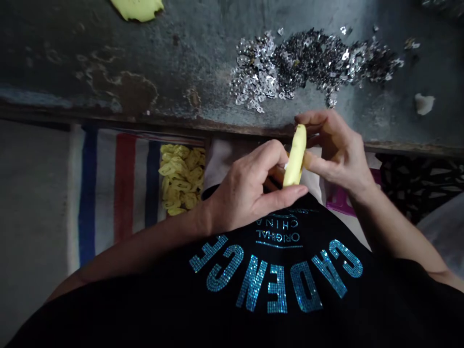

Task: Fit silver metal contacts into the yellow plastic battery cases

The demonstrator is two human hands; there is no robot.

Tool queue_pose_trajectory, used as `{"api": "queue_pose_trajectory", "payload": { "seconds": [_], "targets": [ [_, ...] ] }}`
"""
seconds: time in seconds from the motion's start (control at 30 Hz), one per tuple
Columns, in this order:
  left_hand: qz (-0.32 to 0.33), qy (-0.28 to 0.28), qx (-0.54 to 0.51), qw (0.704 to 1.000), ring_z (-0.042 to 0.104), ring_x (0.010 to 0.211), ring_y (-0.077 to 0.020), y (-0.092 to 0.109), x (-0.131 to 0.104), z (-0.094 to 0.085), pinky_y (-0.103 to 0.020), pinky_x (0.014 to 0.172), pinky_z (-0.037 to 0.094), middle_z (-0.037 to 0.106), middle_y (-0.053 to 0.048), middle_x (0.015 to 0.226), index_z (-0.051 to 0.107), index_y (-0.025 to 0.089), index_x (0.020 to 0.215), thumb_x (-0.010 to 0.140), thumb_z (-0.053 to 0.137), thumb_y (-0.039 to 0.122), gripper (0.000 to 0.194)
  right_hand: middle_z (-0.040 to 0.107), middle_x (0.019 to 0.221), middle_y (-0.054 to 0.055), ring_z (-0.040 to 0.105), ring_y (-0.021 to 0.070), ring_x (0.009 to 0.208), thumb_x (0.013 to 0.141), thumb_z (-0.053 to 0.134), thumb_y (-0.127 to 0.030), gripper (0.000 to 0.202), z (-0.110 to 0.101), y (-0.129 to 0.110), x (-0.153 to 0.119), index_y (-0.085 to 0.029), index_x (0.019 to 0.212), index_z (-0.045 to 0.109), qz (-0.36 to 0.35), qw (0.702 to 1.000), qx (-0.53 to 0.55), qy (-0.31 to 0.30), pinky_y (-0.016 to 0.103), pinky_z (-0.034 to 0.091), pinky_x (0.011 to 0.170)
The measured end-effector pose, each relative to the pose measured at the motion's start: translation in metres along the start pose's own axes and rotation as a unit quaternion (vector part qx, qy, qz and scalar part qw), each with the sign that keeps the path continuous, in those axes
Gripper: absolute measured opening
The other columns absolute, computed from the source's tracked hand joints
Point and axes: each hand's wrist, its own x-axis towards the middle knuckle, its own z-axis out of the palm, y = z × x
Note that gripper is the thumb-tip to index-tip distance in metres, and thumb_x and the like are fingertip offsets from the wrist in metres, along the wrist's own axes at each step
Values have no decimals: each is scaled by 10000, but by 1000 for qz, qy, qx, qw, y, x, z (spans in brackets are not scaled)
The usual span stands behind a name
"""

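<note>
Above my lap, just in front of the table edge, my left hand (250, 186) is closed on a narrow, slightly curved yellow piece (296, 154). Its kind cannot be made out. The left thumb lies along its lower end. My right hand (335, 150) meets the piece from the other side, thumb against it and forefinger bent over near its top end. Whether a small part is also between the right fingers is hidden. On the table beyond lies a heap of small, shiny metal clips (304, 63).
Another yellow piece (139, 8) lies on the worn dark table (203, 43) at the far left. Below, several similar yellow pieces (181, 179) are heaped beside a striped sheet (125, 188). A white scrap (424, 103) sits at the table's right, with a purple plastic object (340, 200) beneath.
</note>
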Motion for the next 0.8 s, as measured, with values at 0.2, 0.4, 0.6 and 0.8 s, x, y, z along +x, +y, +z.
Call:
{"api": "queue_pose_trajectory", "payload": {
  "seconds": [0.2, 0.4, 0.6, 0.8],
  "targets": [
    [23, -77, -8, 997, 803, 1048, -274, -1, 3, 1, -390, 822, 730, 762, -74, 1266, 699, 276, 1277, 856, 1046, 372, 554, 719, 1429, 116, 756, 388, 1340, 1123, 601, -457, 514, 23, 14, -32, -476, 1625, 490, -27, 984, -77, 161, 600, 733, 1008],
    [21, -98, -26, 995, 802, 1125, -283, -9, 8, 7, -440, 883, 786, 705, -102, 1450, 725, 342, 1602, 840, 1058, 451, 839, 663, 1341, 184, 695, 422, 1281, 1089, 559, -404, 477, 23, 22, -40, -408, 1566, 555, -127, 966, -40, 220, 713, 691, 1066],
    [129, -112, -14, 985, 803, 1191, -288, -25, 13, 3, -418, 1022, 761, 743, -121, 1459, 758, 303, 1609, 856, 1049, 390, 812, 657, 1324, 161, 702, 425, 1288, 1043, 597, -256, 624, 20, 14, -42, -442, 1624, 464, -100, 962, -126, 220, 706, 721, 996],
    [27, -99, -139, 985, 871, 1110, -273, -34, 6, -6, -349, 931, 765, 790, -137, 1421, 805, 244, 1485, 866, 1028, 262, 658, 729, 1406, 147, 758, 380, 1263, 1067, 718, -311, 533, 16, 4, -30, -385, 1588, 633, -97, 974, -66, 195, 585, 733, 934]
  ]
}}
